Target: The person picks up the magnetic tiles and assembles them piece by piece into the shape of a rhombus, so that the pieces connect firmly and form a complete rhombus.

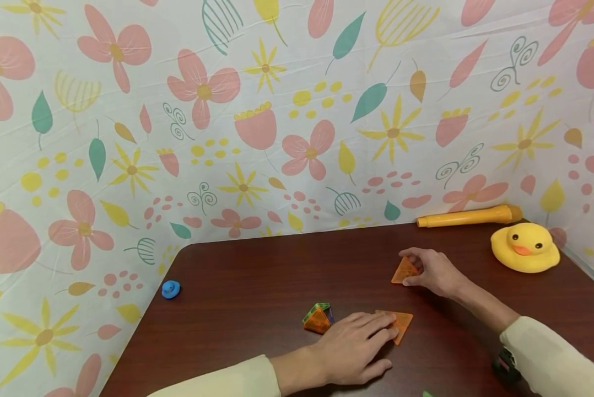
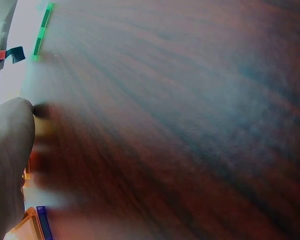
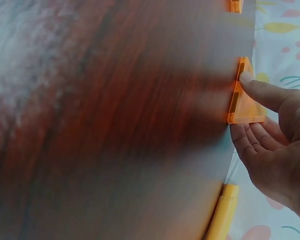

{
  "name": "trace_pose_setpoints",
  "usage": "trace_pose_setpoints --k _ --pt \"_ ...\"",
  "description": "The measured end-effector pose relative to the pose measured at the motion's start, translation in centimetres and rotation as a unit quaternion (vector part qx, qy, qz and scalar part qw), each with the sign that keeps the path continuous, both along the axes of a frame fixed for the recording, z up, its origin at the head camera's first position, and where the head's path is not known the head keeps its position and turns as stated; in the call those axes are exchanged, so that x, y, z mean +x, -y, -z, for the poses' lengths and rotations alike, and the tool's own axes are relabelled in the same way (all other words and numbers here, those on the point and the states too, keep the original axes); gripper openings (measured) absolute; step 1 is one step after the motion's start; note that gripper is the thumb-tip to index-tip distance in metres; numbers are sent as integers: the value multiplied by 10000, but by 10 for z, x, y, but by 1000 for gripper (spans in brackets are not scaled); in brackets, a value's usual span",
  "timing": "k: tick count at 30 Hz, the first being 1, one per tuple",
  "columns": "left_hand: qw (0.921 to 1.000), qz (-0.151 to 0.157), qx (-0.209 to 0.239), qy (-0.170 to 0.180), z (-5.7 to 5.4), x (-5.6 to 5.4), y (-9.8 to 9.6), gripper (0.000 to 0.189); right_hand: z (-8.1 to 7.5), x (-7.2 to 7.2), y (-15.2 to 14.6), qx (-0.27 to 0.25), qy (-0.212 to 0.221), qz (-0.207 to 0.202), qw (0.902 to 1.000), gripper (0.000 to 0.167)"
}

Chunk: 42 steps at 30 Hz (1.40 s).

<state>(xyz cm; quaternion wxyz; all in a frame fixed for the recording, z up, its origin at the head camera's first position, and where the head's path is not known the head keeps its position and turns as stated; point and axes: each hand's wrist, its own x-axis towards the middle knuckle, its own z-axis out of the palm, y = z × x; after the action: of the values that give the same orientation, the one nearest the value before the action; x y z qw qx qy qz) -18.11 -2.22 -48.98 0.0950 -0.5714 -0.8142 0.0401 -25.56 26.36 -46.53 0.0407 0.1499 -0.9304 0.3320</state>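
My right hand (image 1: 438, 272) pinches a translucent orange triangular magnetic tile (image 1: 404, 271) between thumb and fingers, towards the back of the table. In the right wrist view the thumb lies on one edge of this tile (image 3: 247, 107) and the fingers are along its lower side. Palm down, my left hand (image 1: 352, 348) has its fingertips over another orange triangular tile (image 1: 402, 324), which they partly cover. Just behind the left hand stands a small built shape of magnetic tiles (image 1: 318, 320), with orange, green and purple parts, partly hidden by the hand.
A yellow rubber duck (image 1: 525, 248) and a yellow toy microphone (image 1: 470, 216) lie at the back right. A small blue duck (image 1: 170, 289) sits at the left edge. Near the front lies a green tile (image 2: 42, 32). A flowered cloth (image 1: 277, 110) hangs behind the dark wooden table (image 1: 227, 275).
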Motion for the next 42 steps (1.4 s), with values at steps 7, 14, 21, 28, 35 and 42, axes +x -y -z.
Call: trace_pose_setpoints --k 7,14,21,28,35,42 --pt "9999 -50 -101 108 0 0 -1 58 0 2 -3 -64 -103 149 9998 58" --pt "10000 -46 -71 47 -1 1 -1 58 -1 4 -4 -288 39 346 9990 51" --pt "10000 -26 29 -27 0 1 -1 57 1 4 -9 -409 45 408 9983 44" --pt "9999 70 113 100 1 0 0 57 2 8 -9 -636 124 413 9970 35" --pt "9999 4 -44 124 -1 2 -1 58 1 13 -3 -826 223 313 9958 36" --pt "9997 -57 -158 173 -2 1 -1 59 -2 19 5 -973 280 239 9946 35"
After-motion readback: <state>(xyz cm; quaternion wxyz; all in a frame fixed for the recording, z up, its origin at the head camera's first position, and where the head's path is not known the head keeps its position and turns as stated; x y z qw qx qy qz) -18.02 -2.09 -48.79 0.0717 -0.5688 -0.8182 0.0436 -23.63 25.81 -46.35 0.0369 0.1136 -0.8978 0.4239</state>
